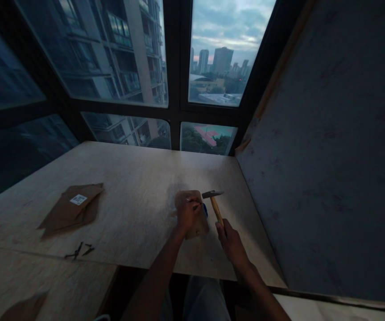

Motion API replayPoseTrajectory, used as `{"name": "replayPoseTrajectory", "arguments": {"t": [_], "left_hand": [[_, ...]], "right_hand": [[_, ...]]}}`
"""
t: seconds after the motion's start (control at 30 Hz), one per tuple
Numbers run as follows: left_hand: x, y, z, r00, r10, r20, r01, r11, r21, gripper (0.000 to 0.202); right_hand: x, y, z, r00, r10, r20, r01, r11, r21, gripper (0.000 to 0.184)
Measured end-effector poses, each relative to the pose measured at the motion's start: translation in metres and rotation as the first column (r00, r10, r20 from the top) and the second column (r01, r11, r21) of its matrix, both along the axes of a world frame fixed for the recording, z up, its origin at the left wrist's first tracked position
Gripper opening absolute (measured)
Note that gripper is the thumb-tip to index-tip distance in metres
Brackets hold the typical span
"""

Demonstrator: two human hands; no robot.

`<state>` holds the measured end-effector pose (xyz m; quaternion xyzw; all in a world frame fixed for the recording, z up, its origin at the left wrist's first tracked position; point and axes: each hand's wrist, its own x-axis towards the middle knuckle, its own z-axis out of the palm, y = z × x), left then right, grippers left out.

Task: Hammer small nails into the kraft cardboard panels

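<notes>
Just right of the frame's centre, a small wooden block (199, 228) lies flat on the plywood table (138, 187). The left hand (186, 215) rests on top of it, fingers pinched on a thin dark piece (196, 206), possibly a nail, though it is too small to tell. Immediately to the right is the hammer (216, 209). Its handle runs up and slightly left from the clenched right hand (230, 243), and its head sits level with the block's far edge, close beside the pinch. Something blue (205, 209) shows between them. At mid-left lie brown paper packets (73, 207), with loose dark nails (78, 250) below them.
</notes>
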<state>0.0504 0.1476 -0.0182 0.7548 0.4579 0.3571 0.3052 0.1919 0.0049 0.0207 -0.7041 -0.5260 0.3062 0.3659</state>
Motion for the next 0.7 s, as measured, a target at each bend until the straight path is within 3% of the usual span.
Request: {"name": "replayPoseTrajectory", "arguments": {"t": [0.13,0.27,0.47,0.7], "left_hand": [[0.0,0.0,-0.002,1.0,0.018,0.01,-0.018,1.0,-0.014,0.015],[0.001,0.0,-0.002,0.999,0.025,0.034,-0.024,1.0,-0.017,0.015],[0.0,0.002,-0.006,0.997,0.042,0.063,-0.041,0.999,-0.014,0.013],[0.001,0.002,-0.006,0.996,0.039,0.08,-0.039,0.999,-0.008,0.012]], "right_hand": [[0.008,0.002,0.005,0.997,0.064,0.047,-0.063,0.997,-0.041,0.028],[0.009,0.0,0.011,0.995,0.053,0.086,-0.05,0.998,-0.04,0.035],[0.006,0.004,0.002,0.991,0.081,0.106,-0.077,0.996,-0.048,0.023],[0.008,-0.001,0.0,1.0,0.019,0.021,-0.018,1.0,-0.002,0.037]]}}
